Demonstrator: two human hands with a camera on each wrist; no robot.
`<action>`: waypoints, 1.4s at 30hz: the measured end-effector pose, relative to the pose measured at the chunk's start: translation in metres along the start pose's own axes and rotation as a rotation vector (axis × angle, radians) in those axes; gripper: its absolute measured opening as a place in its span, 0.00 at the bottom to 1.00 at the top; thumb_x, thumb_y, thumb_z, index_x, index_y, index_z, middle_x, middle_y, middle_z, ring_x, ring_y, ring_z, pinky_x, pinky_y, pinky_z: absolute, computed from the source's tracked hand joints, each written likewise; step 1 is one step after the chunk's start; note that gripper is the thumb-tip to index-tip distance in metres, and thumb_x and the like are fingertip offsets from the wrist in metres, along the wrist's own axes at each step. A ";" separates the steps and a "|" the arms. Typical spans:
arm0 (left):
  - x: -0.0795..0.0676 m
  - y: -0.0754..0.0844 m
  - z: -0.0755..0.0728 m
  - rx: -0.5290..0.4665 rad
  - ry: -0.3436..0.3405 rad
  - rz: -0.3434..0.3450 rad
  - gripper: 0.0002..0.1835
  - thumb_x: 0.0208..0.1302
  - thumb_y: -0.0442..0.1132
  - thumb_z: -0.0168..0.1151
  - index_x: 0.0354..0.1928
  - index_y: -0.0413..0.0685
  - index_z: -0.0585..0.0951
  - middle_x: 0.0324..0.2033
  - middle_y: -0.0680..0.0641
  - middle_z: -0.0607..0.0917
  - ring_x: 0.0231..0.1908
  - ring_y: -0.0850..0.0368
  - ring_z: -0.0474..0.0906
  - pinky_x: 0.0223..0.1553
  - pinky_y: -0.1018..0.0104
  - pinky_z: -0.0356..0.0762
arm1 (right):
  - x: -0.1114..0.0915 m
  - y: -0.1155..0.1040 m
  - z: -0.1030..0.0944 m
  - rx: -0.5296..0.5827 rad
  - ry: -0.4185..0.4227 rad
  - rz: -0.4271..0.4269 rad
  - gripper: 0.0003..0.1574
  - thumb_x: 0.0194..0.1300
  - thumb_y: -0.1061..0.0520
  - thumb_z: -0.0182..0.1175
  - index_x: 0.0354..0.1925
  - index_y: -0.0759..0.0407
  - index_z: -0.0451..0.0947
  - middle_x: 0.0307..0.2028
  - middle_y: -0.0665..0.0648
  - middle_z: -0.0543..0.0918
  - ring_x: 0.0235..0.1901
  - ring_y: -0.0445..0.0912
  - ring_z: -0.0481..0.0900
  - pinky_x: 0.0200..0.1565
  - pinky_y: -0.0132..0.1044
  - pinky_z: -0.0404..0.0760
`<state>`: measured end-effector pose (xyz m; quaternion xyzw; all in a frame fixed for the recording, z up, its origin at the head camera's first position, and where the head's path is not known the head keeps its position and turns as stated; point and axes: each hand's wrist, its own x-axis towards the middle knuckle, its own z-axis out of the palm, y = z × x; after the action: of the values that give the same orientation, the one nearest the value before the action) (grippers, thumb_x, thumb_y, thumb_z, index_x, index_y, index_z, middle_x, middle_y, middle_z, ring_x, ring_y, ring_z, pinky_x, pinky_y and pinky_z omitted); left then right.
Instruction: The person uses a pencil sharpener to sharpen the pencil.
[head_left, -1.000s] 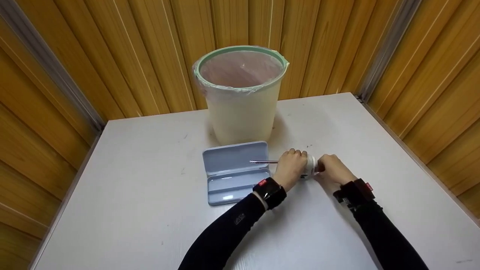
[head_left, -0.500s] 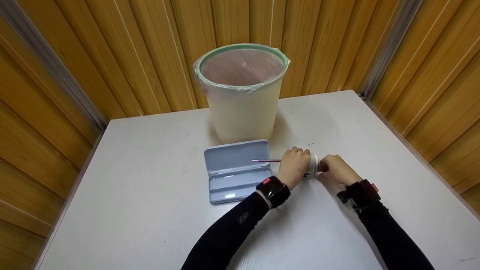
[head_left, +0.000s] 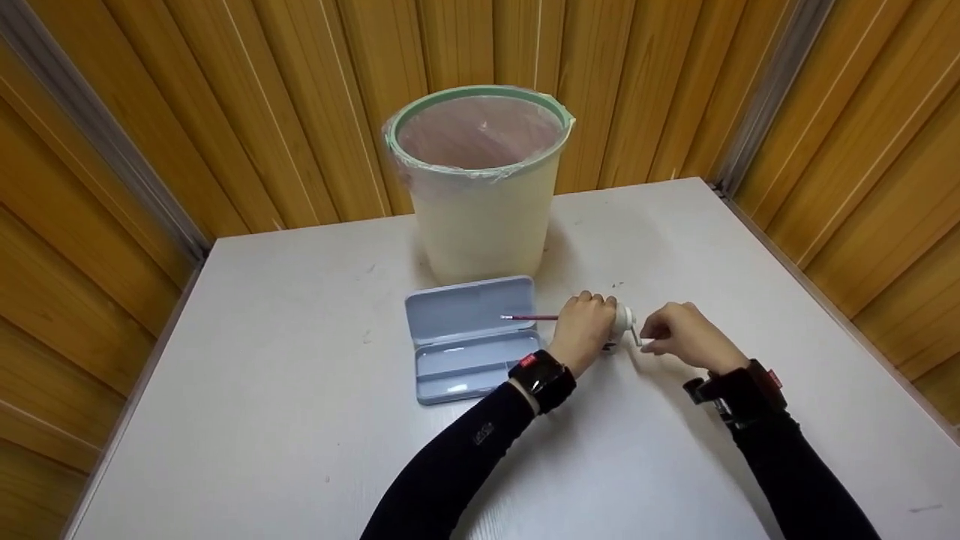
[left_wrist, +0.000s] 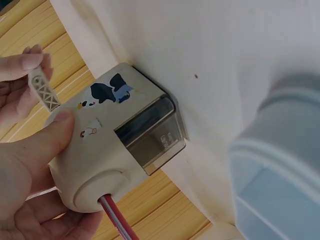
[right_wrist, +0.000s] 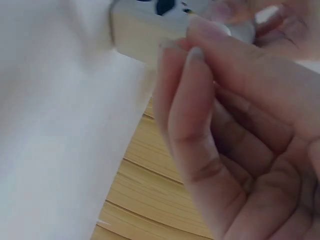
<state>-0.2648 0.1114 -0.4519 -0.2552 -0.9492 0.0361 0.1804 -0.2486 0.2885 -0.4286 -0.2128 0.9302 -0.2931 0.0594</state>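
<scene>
My left hand [head_left: 583, 331] grips a cream hand-crank pencil sharpener [left_wrist: 100, 145] against the white table. Its thumb lies over the body, which carries dark bird-like pictures and a clear shavings drawer [left_wrist: 155, 137]. A red striped pencil [left_wrist: 119, 220] sticks out of the sharpener's hole; in the head view it points left, over the case. On the other side, the thumb and fingers of my right hand [head_left: 684, 336] pinch the crank handle [left_wrist: 44, 91]. From the right wrist those fingers mostly cover the handle.
A light blue pencil case [head_left: 471, 319] lies unfolded just left of the sharpener, its inner tray divided. Behind it stands a cream bin [head_left: 484, 225] with a green rim and a thin plastic liner. Wood-panelled walls [head_left: 285, 112] border the table [head_left: 262, 360].
My right hand has turned the crank and now sits slightly farther right, so the crank arm shows between the hands. The left hand, sharpener and pencil stay about where they were.
</scene>
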 end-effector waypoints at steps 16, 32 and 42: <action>0.001 -0.007 0.002 -0.012 0.023 0.038 0.16 0.56 0.47 0.71 0.45 0.53 0.85 0.39 0.57 0.88 0.37 0.61 0.82 0.38 0.71 0.80 | 0.029 -0.014 -0.014 -0.069 0.335 0.055 0.04 0.52 0.68 0.71 0.28 0.70 0.86 0.27 0.67 0.87 0.27 0.53 0.83 0.30 0.35 0.77; -0.003 -0.012 0.009 -0.037 0.056 0.020 0.11 0.58 0.41 0.68 0.44 0.52 0.85 0.35 0.56 0.88 0.34 0.61 0.83 0.32 0.71 0.82 | 0.076 0.014 0.022 -0.210 0.390 0.031 0.01 0.52 0.72 0.67 0.27 0.72 0.84 0.29 0.69 0.86 0.31 0.63 0.83 0.39 0.55 0.81; -0.001 -0.008 0.009 -0.049 0.048 0.023 0.14 0.58 0.42 0.69 0.46 0.51 0.85 0.37 0.55 0.88 0.35 0.61 0.83 0.33 0.71 0.82 | 0.084 0.030 0.021 -0.182 0.218 0.067 0.02 0.52 0.72 0.67 0.26 0.70 0.85 0.26 0.67 0.86 0.28 0.58 0.82 0.38 0.51 0.81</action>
<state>-0.2712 0.1037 -0.4596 -0.2711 -0.9422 0.0086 0.1966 -0.3306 0.2633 -0.4619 -0.1529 0.9605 -0.2268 -0.0514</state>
